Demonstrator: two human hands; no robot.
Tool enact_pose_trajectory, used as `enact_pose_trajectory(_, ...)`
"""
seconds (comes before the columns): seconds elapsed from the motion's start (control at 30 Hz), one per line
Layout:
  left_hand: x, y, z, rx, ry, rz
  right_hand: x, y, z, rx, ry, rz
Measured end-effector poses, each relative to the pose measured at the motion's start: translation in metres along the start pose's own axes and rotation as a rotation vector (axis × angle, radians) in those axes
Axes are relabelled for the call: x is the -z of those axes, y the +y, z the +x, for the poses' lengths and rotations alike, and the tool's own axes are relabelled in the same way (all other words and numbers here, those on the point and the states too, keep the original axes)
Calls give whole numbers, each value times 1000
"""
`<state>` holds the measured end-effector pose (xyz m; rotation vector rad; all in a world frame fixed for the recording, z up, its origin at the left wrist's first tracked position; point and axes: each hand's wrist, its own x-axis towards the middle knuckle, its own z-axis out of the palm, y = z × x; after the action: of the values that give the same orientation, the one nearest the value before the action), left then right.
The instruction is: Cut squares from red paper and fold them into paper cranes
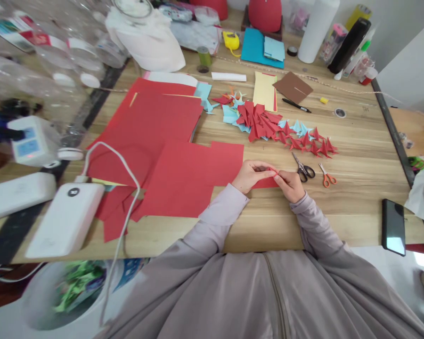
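The left hand (248, 177) and the right hand (291, 185) together pinch a small red paper (273, 171) between their fingertips, above the table (265, 226). Red sheets (183, 179) spread out beside the left hand. Just beyond the right hand lie black scissors (305, 172), then orange scissors (327, 179). Farther back, red and blue folded shapes (259, 122) lie heaped near a pen (297, 105).

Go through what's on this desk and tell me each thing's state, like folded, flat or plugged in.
Small red paper: looks folded, pinched by left hand and right hand
Red paper pieces: folded, heaped
Red sheets: flat, stacked
White cable: plugged into power bank
Phone: face up
Black scissors: lying flat, opening unclear
Orange scissors: likewise
Black pen: lying flat
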<state>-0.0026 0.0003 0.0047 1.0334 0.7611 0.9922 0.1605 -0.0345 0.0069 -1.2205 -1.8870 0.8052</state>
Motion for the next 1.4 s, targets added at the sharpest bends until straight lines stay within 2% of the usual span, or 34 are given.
enact_pose_trajectory(0.17, -2, 1, 1, 45, 84, -90, -1, -2, -2, -11, 54, 7)
enact_pose_trajectory(0.43, 0, -2, 5, 150, 145, -125, -8, 6, 0, -64, 183, 13)
enact_pose_trajectory(0.77, -1, -1, 5, 235, 190, -239, -7, 3, -1, -151, 163, 103)
enact_pose_trajectory(1.13, 2, -3, 5, 231, 185, -236, -8, -2, 2, -222, 136, 262)
enact_pose_trajectory(1.4, -4, -2, 3, 134, 195, -142, -13, 3, 0, -223, 210, 197)
